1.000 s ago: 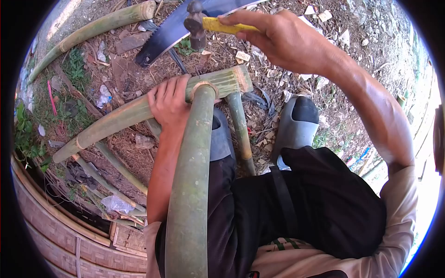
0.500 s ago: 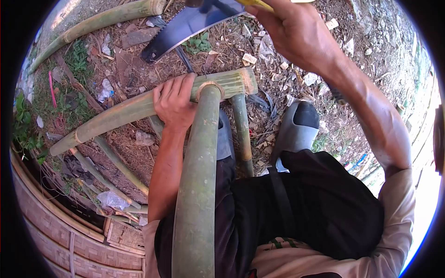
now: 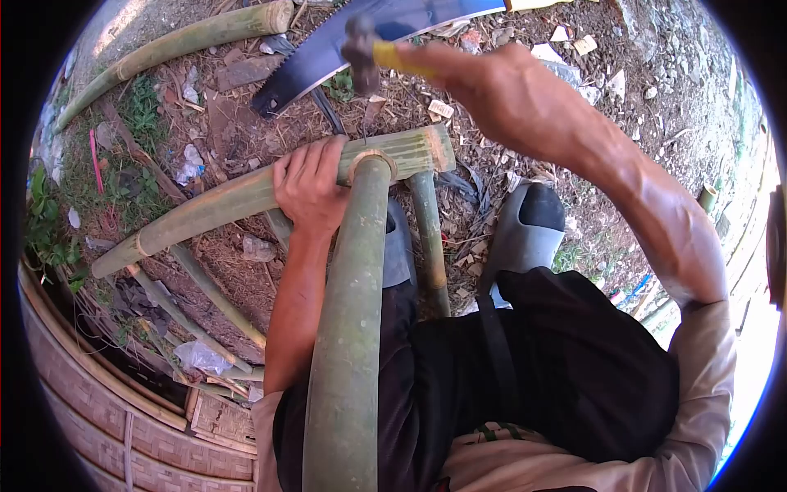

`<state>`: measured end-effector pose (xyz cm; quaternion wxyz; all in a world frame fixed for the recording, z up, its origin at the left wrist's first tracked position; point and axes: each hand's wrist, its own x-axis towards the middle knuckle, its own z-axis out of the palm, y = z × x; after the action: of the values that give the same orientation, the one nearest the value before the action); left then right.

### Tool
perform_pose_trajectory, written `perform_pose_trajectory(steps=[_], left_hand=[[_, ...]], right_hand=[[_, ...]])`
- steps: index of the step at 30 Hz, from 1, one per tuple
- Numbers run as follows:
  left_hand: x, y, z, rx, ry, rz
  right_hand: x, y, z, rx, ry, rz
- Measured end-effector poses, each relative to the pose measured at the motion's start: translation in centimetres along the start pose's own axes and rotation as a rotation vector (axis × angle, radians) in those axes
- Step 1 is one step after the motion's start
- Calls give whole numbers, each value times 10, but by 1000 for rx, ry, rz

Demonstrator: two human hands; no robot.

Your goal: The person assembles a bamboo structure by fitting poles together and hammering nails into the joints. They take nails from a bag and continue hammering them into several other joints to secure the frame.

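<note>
My left hand is wrapped over a thick horizontal bamboo pole, close to its joint with another pole. That second bamboo pole runs from the joint back toward my body, its end set into the first. A thin dark nail-like sliver stands at the top edge of the joint; it is too small to be sure of. In my right hand is a hammer by its yellow handle. The hammer's head, slightly blurred, is raised above the joint.
A handsaw lies on the ground beyond the joint. Thinner bamboo legs stand below the pole. A loose bamboo length lies at the upper left. My shoes are under the frame, and woven bamboo panelling is at lower left.
My right hand has swung down and toward the joint, bringing the hammer's head into view over the saw. My left hand and the bamboo have barely shifted.
</note>
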<state>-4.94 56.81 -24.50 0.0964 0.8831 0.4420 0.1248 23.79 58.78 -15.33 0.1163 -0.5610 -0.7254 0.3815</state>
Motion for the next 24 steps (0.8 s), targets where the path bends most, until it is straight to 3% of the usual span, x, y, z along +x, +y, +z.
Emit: perform_pose_trajectory(steps=[1, 4, 5, 6, 7, 9, 11, 14, 15, 16, 17, 19, 22, 24], left_hand=[[-1, 2, 0, -4, 15, -5], [-3, -1, 2, 0, -4, 19], [-2, 0, 3, -1, 2, 23], [-3, -1, 2, -2, -10, 15], [-2, -1, 2, 0, -23, 1], [-3, -1, 4, 0, -16, 16], [-5, 1, 1, 16, -11, -7], [3, 2, -2, -2, 3, -9], [2, 0, 1, 9, 13, 0], [-1, 0, 0, 20, 14, 8], [-3, 0, 0, 22, 13, 10], [0, -1, 2, 16, 5, 20], [-4, -1, 2, 33, -7, 13], [-1, -2, 3, 35, 18, 24]], right_hand=[[7, 2, -7, -108, 214, -101], [8, 2, -3, -34, 461, -115], [-2, -7, 3, 77, 401, 18], [-7, -9, 2, 80, 131, 76], [-5, -8, 3, -8, -33, -65], [-5, -3, 3, 7, 62, -30], [-2, 0, 2, -23, 307, 56], [-6, -5, 1, -8, 533, -60], [-12, -9, 14, 107, 536, -22], [-18, -16, 23, 174, 408, 22], [-25, -18, 19, 139, -4, 172], [-24, -10, 20, 139, 57, 79], [-25, -15, 6, 166, 340, 220], [-22, -10, 1, 180, 417, 269]])
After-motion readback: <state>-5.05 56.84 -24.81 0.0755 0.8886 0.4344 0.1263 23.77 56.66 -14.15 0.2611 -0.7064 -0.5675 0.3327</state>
